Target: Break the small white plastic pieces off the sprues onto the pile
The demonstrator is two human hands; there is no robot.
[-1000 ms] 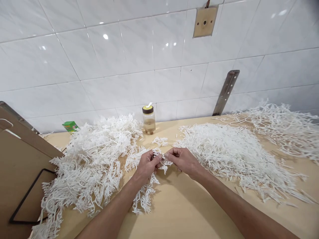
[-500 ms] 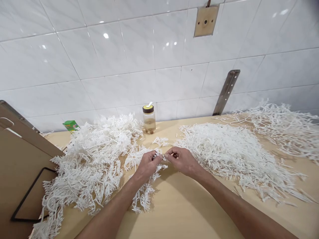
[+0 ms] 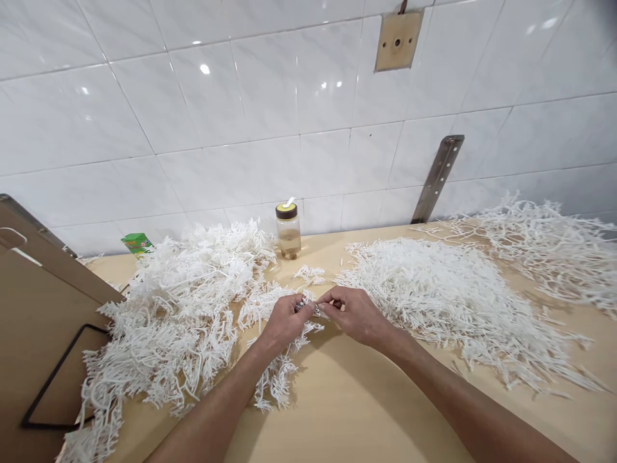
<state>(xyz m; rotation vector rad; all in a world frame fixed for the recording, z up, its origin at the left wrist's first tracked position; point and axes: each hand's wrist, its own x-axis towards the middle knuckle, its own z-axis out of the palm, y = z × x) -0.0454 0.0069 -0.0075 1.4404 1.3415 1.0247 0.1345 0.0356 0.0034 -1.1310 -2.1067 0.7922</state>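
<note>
My left hand (image 3: pixel 285 320) is closed in a pinch on a white branched plastic sprig (image 3: pixel 308 299), its thumb and forefinger pressed together. Fingertip to fingertip with it, my right hand (image 3: pixel 354 314) also pinches the sprig's near end. Fingers cover most of the held piece, so its full shape is hidden. Below and left of my hands lies a small cluster of white sprigs (image 3: pixel 277 386). A large tangled heap of white branched sprigs (image 3: pixel 193 289) spreads to the left. Another heap, of straighter, finer white pieces (image 3: pixel 434 289), is on the right.
Bare looped white strands (image 3: pixel 544 251) lie at the far right. Against the tiled wall stands a clear bottle (image 3: pixel 289 238) with a dark and yellow lid. A green carton (image 3: pixel 137 244) sits behind the left heap. A cardboard box (image 3: pixel 43 321) borders the left; a metal bracket (image 3: pixel 438 180) rises behind.
My right hand has shifted slightly, its fingertips now closer against my left hand's. The left hand stays almost in place; the heaps look the same.
</note>
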